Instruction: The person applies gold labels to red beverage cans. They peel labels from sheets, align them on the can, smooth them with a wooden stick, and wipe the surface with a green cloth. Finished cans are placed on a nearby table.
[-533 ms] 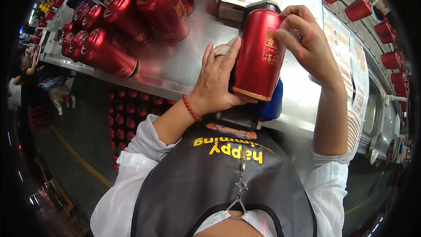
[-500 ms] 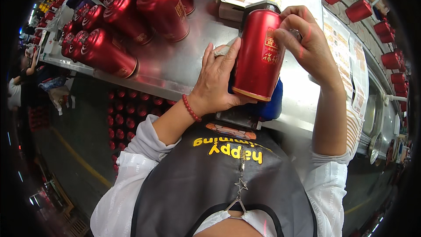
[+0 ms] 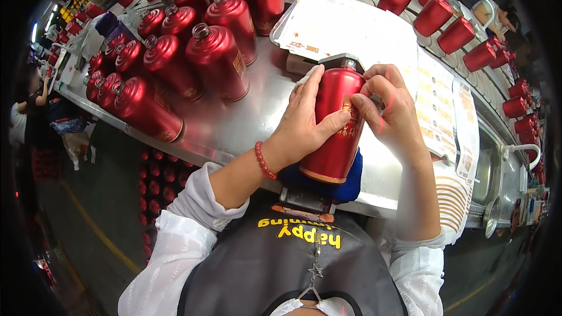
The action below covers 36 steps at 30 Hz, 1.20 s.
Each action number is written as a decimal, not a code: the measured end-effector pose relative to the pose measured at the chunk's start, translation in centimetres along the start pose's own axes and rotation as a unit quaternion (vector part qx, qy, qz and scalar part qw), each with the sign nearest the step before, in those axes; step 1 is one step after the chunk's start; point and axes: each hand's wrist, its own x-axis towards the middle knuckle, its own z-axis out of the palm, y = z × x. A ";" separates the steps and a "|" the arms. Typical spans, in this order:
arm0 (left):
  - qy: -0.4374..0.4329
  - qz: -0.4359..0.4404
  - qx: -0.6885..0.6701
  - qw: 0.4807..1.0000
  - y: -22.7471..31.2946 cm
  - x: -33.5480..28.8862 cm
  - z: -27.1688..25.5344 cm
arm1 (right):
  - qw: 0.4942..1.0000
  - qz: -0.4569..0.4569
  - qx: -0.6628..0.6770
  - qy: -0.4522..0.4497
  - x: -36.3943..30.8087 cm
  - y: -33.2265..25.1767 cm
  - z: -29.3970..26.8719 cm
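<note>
L hand (image 3: 301, 126) is wrapping round the red bottle (image 3: 336, 123), fingers spread along its left side, thumb pressing across the front. R hand (image 3: 392, 111) is pinching at the gold label (image 3: 349, 118) on the bottle's front/right side, fingertips curled in, thumb meeting them on the label edge. Bottle is being held tilted, neck pointing away from the person, base just above a blue cloth (image 3: 345, 178) at the steel bench (image 3: 246, 123) edge.

Step in hand, as I judge it: sticking or smoothing the label onto the bottle. Next move prob. calls for pressing the label flat w/o creases while the L hand is keeping the bottle from rolling.

Beyond: sheets of labels (image 3: 436, 102) are lying to the right, a crowd of uncapped red bottles (image 3: 216, 61) is standing to the left & further back, more are lining the conveyor (image 3: 468, 41) behind.
</note>
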 end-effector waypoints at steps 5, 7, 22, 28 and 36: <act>-0.006 -0.033 -0.089 0.995 0.0 0.1 0.1 | 0.987 0.022 -0.089 0.129 -2.5 -0.5 0.5; -0.003 -0.028 -0.094 0.995 -0.3 0.2 0.2 | 0.989 0.005 -0.100 0.107 -4.0 -1.3 1.2; 0.007 -0.037 -0.162 0.986 -1.1 0.6 0.5 | 0.995 0.015 -0.085 0.058 -6.3 -1.4 2.4; 0.006 -0.041 -0.158 0.987 -0.8 1.0 0.6 | 0.995 0.010 -0.084 0.049 -6.2 -1.0 2.5; -0.007 -0.065 -0.194 0.979 -0.8 1.0 0.5 | 0.997 0.024 -0.062 0.028 -6.3 -0.5 2.3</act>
